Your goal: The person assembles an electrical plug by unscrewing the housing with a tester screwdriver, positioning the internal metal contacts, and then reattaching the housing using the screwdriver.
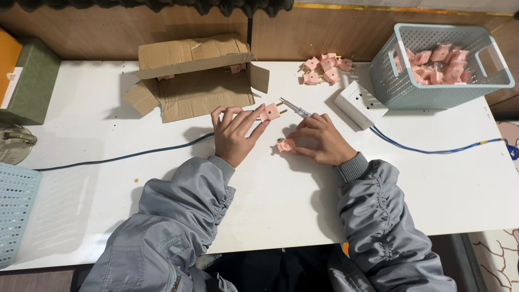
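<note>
My left hand (233, 132) rests on the white table (281, 216) and pinches a small pink plug part (270, 112) with brass prongs at its fingertips. My right hand (323, 139) holds a slim screwdriver (294, 107) with a clear handle, its tip pointing up and left. The same hand's fingers touch a second pink plug part (285, 145) lying on the table between both hands. Grey jacket sleeves cover both arms.
An open cardboard box (194, 81) lies behind my left hand. A pile of pink plugs (324, 69) sits at the back, beside a white power strip (356, 103) with a blue cable (432, 151). A pale blue basket (440, 89) holds several pink plugs. Another basket (16, 211) is at the left edge.
</note>
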